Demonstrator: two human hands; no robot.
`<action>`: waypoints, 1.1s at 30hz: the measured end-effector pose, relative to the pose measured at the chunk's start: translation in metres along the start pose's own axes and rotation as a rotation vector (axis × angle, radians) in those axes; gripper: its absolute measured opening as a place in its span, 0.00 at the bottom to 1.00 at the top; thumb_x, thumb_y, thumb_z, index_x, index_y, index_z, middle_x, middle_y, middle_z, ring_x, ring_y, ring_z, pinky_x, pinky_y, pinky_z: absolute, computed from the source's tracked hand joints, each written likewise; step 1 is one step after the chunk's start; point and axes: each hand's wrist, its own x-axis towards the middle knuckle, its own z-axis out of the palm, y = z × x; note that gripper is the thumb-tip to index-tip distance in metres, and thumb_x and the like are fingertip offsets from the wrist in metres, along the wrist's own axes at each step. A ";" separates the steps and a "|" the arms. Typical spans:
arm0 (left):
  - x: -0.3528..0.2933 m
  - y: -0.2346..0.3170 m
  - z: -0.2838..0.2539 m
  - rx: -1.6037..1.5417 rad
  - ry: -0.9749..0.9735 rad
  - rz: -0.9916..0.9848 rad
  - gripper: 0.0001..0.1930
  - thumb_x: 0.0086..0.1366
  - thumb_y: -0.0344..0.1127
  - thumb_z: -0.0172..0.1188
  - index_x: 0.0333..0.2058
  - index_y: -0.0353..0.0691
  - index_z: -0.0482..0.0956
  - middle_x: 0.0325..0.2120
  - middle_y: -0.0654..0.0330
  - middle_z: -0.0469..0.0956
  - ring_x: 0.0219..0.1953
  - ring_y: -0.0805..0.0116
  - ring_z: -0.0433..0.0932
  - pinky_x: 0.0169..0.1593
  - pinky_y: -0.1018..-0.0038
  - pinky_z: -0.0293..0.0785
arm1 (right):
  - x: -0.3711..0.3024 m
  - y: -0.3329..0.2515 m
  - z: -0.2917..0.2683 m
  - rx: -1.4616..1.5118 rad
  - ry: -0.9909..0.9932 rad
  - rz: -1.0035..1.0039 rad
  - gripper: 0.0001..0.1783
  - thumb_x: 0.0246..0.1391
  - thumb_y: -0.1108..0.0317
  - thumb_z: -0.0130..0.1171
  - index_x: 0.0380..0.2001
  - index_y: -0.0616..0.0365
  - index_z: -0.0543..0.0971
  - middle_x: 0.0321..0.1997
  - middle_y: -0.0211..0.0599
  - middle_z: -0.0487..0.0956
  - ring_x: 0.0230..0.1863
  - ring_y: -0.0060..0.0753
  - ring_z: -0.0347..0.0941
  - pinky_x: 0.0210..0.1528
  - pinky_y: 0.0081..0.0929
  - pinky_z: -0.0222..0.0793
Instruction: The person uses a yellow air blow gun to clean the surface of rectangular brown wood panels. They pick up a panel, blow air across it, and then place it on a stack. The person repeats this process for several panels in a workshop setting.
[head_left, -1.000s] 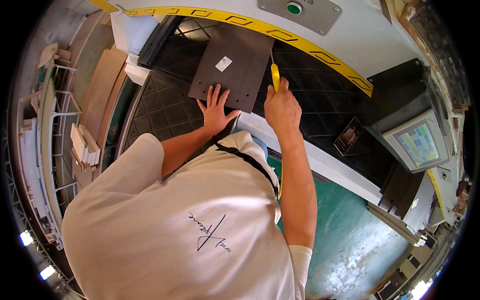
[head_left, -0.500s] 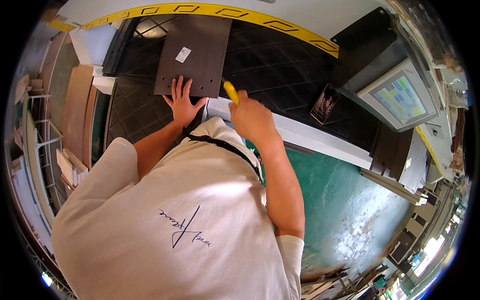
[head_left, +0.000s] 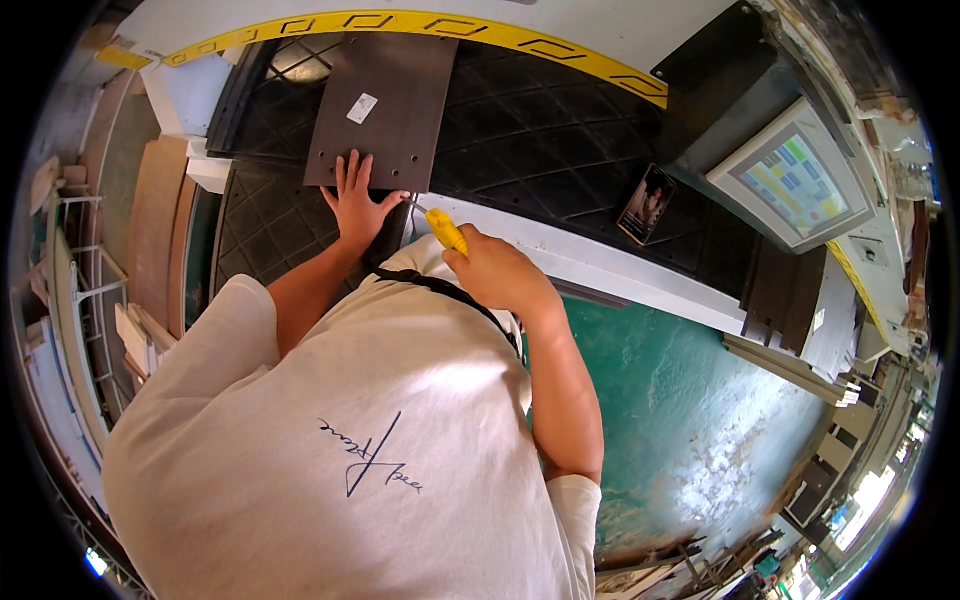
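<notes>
A black table (head_left: 540, 130) crosses the top. Brown panel (head_left: 385, 110) on it, upper left of centre. Left hand (head_left: 358, 212), fingers spread, on the panel's lower edge; right hand (head_left: 500, 272), centre, fingers wrapped around a yellow tool (head_left: 446, 231), tip near the panel's corner. Probably edge work; the next move calls for a steady panel.

L fingers (head_left: 353, 172) on brn panel (head_left: 385, 110), R fingers (head_left: 468, 240) grip yellow-handled tool (head_left: 443, 228) nr edge.
</notes>
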 end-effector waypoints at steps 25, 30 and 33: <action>0.120 -0.147 -0.015 -0.021 -0.070 0.048 0.53 0.47 0.71 0.74 0.68 0.50 0.71 0.75 0.55 0.57 0.78 0.48 0.47 0.71 0.27 0.43 | -0.001 0.046 0.065 1.831 -0.069 -0.140 0.47 0.50 0.66 0.59 0.73 0.65 0.57 0.70 0.57 0.69 0.68 0.54 0.69 0.66 0.44 0.68; 0.124 -0.160 -0.008 0.008 0.019 0.152 0.52 0.48 0.74 0.71 0.67 0.51 0.72 0.74 0.56 0.59 0.77 0.49 0.50 0.69 0.25 0.43 | -0.007 0.032 0.054 1.814 -0.103 -0.087 0.42 0.54 0.70 0.57 0.72 0.65 0.58 0.69 0.56 0.69 0.64 0.55 0.72 0.60 0.44 0.76; 0.115 -0.162 -0.011 -0.003 0.063 0.160 0.50 0.50 0.73 0.71 0.67 0.50 0.72 0.74 0.56 0.59 0.78 0.49 0.50 0.68 0.23 0.40 | -0.005 0.023 0.042 1.702 -0.127 -0.061 0.42 0.56 0.72 0.58 0.73 0.61 0.58 0.67 0.53 0.71 0.64 0.55 0.73 0.56 0.42 0.78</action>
